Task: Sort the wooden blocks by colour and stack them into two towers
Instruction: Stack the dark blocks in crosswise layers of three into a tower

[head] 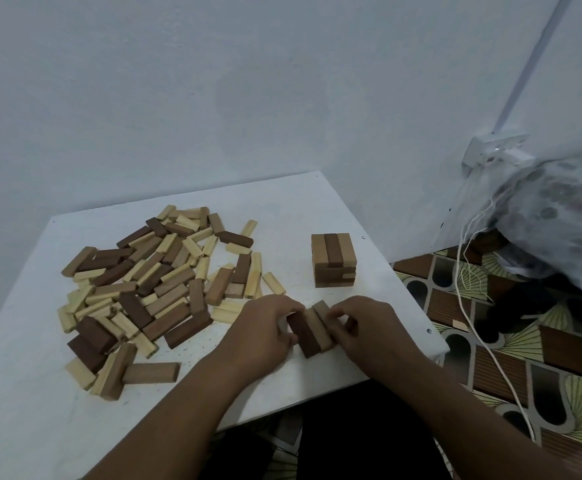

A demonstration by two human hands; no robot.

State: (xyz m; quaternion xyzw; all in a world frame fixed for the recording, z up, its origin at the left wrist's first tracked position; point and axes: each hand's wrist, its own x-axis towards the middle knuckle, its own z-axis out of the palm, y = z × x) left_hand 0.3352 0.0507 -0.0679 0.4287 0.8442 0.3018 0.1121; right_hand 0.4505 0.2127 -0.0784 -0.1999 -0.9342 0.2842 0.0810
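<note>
Matt wooden rectangular blocks, pale and dark brown point(151, 285), lie on a scuffed, matt white-painted table point(282, 209); the patterned brown-and-green floor point(511, 358) looks glossy.

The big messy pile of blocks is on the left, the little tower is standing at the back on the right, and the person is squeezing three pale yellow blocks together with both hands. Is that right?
Almost. The head view shows the blocks between the hands are brown, not pale yellow: one dark, the others lighter brown. The left hand and right hand do press them together, with the pile left and the tower behind.

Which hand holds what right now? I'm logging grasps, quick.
Left hand: curled on the row of three brown blocks, left side.
Right hand: pinches the same row, right side.
</note>
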